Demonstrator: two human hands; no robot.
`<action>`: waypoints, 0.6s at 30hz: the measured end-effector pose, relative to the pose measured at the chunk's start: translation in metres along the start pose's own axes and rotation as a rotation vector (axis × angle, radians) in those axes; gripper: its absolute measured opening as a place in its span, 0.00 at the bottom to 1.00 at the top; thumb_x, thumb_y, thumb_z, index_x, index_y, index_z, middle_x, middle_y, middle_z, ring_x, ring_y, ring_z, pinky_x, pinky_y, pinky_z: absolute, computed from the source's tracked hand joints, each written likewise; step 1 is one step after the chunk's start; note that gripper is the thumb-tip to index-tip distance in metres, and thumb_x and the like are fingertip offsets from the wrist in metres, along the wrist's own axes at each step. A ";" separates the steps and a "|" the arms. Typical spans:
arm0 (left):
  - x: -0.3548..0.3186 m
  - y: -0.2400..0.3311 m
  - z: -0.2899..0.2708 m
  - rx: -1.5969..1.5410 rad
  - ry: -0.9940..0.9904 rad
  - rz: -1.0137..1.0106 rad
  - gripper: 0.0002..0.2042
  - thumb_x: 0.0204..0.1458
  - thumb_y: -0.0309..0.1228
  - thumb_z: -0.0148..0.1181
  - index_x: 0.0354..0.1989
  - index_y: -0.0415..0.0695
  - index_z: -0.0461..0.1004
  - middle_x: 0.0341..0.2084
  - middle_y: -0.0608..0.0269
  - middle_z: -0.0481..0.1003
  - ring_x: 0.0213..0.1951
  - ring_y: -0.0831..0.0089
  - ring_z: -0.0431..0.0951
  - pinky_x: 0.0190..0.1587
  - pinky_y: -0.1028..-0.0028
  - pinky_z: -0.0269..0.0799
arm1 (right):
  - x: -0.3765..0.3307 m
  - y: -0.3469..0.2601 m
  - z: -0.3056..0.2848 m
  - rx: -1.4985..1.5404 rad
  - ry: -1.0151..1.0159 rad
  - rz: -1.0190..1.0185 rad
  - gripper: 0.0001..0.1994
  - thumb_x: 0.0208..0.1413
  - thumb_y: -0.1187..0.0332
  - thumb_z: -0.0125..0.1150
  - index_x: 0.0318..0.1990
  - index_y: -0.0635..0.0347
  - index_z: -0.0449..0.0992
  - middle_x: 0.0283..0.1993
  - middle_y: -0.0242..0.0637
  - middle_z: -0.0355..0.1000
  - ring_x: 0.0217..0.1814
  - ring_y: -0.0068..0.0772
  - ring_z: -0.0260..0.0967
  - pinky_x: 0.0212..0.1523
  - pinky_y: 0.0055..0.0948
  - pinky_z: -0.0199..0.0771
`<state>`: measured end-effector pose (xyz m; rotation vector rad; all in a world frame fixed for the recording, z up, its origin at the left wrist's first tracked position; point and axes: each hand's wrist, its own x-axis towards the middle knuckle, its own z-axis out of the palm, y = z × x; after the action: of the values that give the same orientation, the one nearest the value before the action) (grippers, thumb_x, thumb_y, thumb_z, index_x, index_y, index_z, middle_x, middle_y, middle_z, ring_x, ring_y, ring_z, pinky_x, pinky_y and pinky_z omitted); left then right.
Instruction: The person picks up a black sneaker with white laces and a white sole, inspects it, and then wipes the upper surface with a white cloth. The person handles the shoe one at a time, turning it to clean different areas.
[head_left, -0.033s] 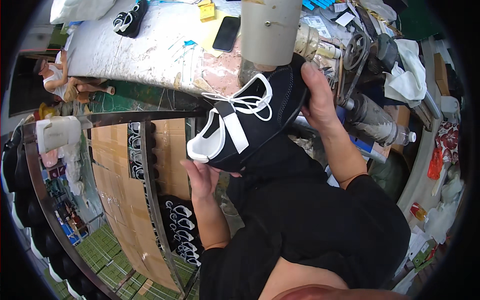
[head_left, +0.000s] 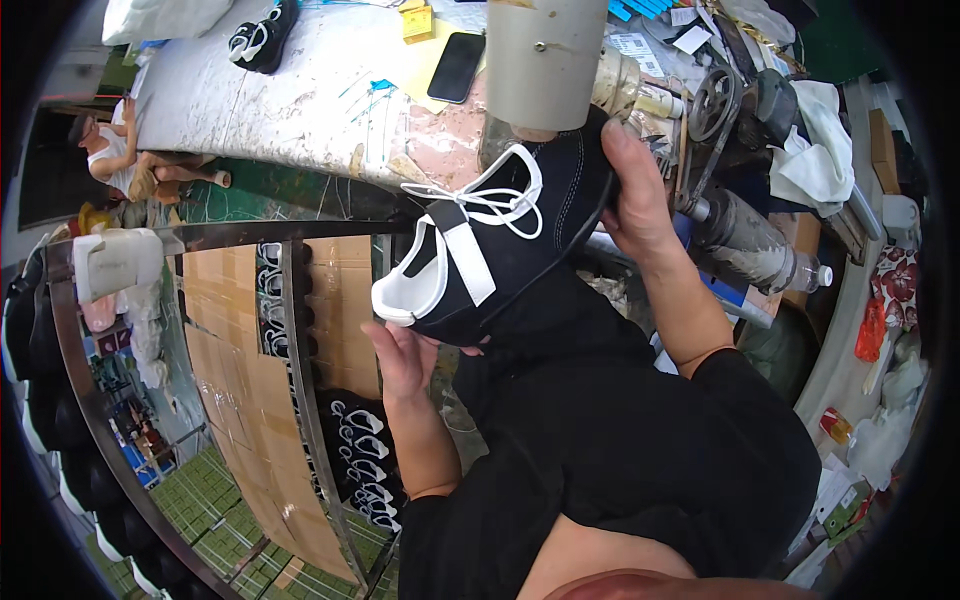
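Observation:
Between my two hands is a black shoe (head_left: 540, 235) with white edging, a thin white lace and a white strap. It lies tilted, its white-lined heel opening low on the left and its toe up on the right. My right hand (head_left: 640, 190) grips the toe end, thumb on top and the other fingers hidden beneath. At the heel end, my left hand (head_left: 405, 360) supports the shoe from below, with some fingertips tucked under it. A cream machine head (head_left: 545, 65) stands just beyond the shoe and overlaps it in view; contact cannot be made out.
A worn worktable (head_left: 300, 110) carries a phone (head_left: 456, 68), a yellow box (head_left: 417, 25) and another black shoe (head_left: 263, 38). At left, a metal rack (head_left: 300, 400) holds rows of shoes beside cardboard. A handwheel (head_left: 712, 103) and motor (head_left: 745, 235) are at right. Another person (head_left: 115, 155) sits far left.

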<state>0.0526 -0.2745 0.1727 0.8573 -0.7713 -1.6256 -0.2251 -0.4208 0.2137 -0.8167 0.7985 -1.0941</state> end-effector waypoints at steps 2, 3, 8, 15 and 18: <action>-0.003 0.003 -0.001 0.044 -0.008 0.014 0.51 0.58 0.74 0.30 0.74 0.37 0.48 0.53 0.38 0.75 0.35 0.45 0.83 0.31 0.56 0.82 | 0.003 -0.004 0.012 -0.016 0.057 -0.021 0.21 0.70 0.49 0.49 0.44 0.59 0.75 0.29 0.23 0.73 0.15 0.08 0.53 0.13 0.15 0.44; -0.001 0.008 0.003 0.088 -0.010 0.021 0.51 0.58 0.73 0.31 0.74 0.36 0.48 0.51 0.37 0.76 0.35 0.46 0.83 0.31 0.57 0.81 | 0.006 -0.007 0.014 -0.006 0.059 -0.019 0.21 0.70 0.49 0.49 0.44 0.59 0.75 0.30 0.24 0.74 0.15 0.09 0.53 0.12 0.15 0.44; 0.013 0.018 0.007 0.119 -0.037 0.017 0.41 0.65 0.59 0.47 0.68 0.28 0.54 0.45 0.40 0.79 0.34 0.53 0.85 0.34 0.60 0.84 | 0.010 -0.004 0.010 0.035 0.104 -0.015 0.21 0.71 0.49 0.47 0.45 0.59 0.76 0.31 0.28 0.76 0.14 0.11 0.54 0.11 0.16 0.42; 0.048 0.012 0.014 0.260 0.041 -0.006 0.39 0.66 0.60 0.42 0.57 0.26 0.68 0.38 0.41 0.81 0.29 0.57 0.84 0.28 0.66 0.83 | -0.026 0.005 -0.027 0.088 0.178 -0.076 0.19 0.70 0.52 0.49 0.47 0.60 0.75 0.36 0.29 0.76 0.15 0.12 0.56 0.11 0.15 0.45; 0.057 0.013 0.024 0.282 0.012 -0.014 0.40 0.65 0.62 0.42 0.57 0.26 0.67 0.37 0.42 0.81 0.27 0.60 0.84 0.26 0.68 0.83 | -0.045 0.002 -0.034 0.056 0.233 -0.129 0.20 0.68 0.51 0.50 0.49 0.61 0.73 0.39 0.31 0.76 0.18 0.13 0.58 0.12 0.15 0.46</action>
<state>0.0301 -0.3315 0.1884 1.0721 -1.0039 -1.5440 -0.2655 -0.3824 0.2023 -0.7085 0.9150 -1.3379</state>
